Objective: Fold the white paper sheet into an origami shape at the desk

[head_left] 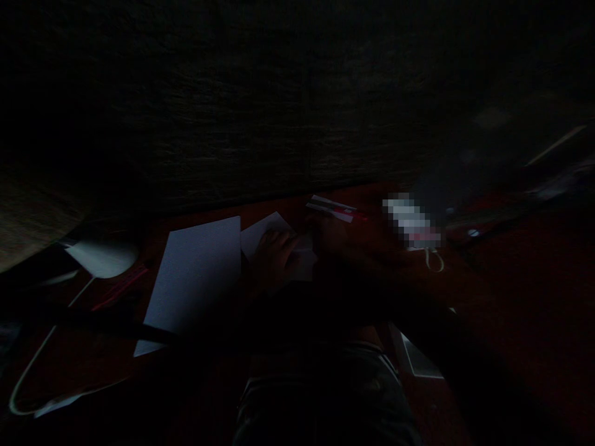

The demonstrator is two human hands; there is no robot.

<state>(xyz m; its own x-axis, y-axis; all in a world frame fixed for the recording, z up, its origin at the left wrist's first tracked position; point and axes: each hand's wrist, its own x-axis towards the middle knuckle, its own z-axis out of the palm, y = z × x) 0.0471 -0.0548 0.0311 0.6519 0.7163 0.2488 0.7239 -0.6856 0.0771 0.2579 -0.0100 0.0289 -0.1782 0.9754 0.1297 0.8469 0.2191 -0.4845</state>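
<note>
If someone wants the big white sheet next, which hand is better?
Probably the left hand: it's over the smaller paper, close beside the big white sheet. The right hand is farther away.

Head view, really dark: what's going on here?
A person sits or stands over a reddish surface, both bare hands at a small sheet of paper. The left hand lies over it; the right hand is by its right side, its grip too dark to make out. A larger white sheet lies to the left.
</note>
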